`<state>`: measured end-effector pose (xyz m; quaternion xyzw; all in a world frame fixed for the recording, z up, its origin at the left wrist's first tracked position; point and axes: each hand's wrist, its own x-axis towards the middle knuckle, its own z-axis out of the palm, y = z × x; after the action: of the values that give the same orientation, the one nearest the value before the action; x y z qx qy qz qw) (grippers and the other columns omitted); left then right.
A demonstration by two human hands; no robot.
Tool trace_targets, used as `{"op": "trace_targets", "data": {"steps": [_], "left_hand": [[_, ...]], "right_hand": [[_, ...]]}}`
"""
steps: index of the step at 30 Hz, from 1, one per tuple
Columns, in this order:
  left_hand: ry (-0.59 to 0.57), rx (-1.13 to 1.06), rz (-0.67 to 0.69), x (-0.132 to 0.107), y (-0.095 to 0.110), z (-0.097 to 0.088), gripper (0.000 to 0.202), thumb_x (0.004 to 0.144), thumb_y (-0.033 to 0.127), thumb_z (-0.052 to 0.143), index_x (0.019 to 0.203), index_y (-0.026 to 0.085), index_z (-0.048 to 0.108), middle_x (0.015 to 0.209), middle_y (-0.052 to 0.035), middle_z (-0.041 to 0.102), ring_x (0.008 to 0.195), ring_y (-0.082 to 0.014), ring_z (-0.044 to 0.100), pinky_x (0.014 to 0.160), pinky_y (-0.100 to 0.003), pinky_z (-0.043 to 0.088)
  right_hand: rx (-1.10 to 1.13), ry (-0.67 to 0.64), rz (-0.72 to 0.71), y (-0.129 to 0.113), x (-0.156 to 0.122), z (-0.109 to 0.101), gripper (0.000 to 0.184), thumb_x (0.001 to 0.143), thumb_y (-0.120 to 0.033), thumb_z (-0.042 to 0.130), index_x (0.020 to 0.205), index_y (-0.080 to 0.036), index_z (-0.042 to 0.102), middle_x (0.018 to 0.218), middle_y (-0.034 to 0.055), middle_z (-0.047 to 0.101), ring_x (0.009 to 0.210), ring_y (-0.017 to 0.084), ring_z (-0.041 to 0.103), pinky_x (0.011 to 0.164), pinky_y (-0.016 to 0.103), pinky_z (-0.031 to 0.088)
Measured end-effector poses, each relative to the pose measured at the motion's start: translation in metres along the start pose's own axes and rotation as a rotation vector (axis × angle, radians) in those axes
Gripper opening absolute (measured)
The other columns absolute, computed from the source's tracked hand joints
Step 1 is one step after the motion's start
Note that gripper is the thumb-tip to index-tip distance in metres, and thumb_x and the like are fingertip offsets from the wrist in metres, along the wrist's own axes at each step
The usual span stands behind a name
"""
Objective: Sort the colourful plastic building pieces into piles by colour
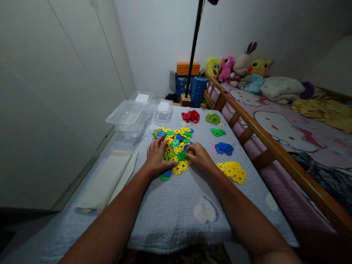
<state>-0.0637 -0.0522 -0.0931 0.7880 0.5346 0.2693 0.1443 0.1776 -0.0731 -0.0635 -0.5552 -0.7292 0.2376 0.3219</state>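
A mixed pile of flower-shaped plastic discs (176, 143) in yellow, green and blue lies mid-table, with a little red among them. My left hand (158, 157) rests on the pile's left side, fingers spread and thumb stretched to the right. From the right, my right hand (200, 156) reaches in with curled fingers, thumb and forefinger at a green disc (182, 156). Sorted by colour to the right and behind are red discs (190, 116), light green discs (212, 118), green discs (218, 132), blue discs (224, 148) and yellow discs (233, 171).
Clear plastic containers (128, 113) stand at the back left, some with white labels. Folded cream cloth or paper (107, 179) lies on the left. A wooden bed rail (247, 126) runs along the right side. A black pole (194, 47) rises behind the table (178, 216).
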Motion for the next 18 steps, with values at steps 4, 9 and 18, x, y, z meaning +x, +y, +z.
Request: {"op": "trace_targets", "data": {"steps": [4,9,18], "left_hand": [[0.002,0.021,-0.007,-0.001,0.004,-0.001,0.103,0.062,0.064,0.087,0.149,0.026,0.047,0.161,-0.0156,0.034,0.149,-0.0422,0.030,0.123,-0.059,0.028],[-0.011,0.028,-0.027,0.000,0.006,-0.002,0.100,0.064,0.062,0.085,0.149,0.023,0.049,0.161,-0.0174,0.034,0.149,-0.0437,0.030,0.123,-0.061,0.027],[-0.015,0.025,-0.017,0.000,0.004,-0.001,0.093,0.068,0.061,0.082,0.147,0.025,0.050,0.162,-0.0163,0.034,0.150,-0.0429,0.031,0.122,-0.062,0.028]], "right_hand": [[0.114,0.087,0.045,0.001,0.006,-0.006,0.006,0.079,-0.020,0.066,0.079,-0.020,0.072,0.084,0.0015,0.061,0.082,0.017,0.057,0.079,0.031,0.044],[0.245,0.177,0.151,0.015,0.026,-0.038,0.015,0.075,-0.032,0.066,0.077,-0.018,0.071,0.067,-0.0025,0.059,0.065,0.014,0.050,0.063,0.027,0.038],[0.318,0.618,0.631,0.070,0.062,-0.114,0.008,0.068,-0.011,0.064,0.066,-0.017,0.059,0.056,-0.0045,0.055,0.052,0.009,0.047,0.047,0.020,0.032]]}}
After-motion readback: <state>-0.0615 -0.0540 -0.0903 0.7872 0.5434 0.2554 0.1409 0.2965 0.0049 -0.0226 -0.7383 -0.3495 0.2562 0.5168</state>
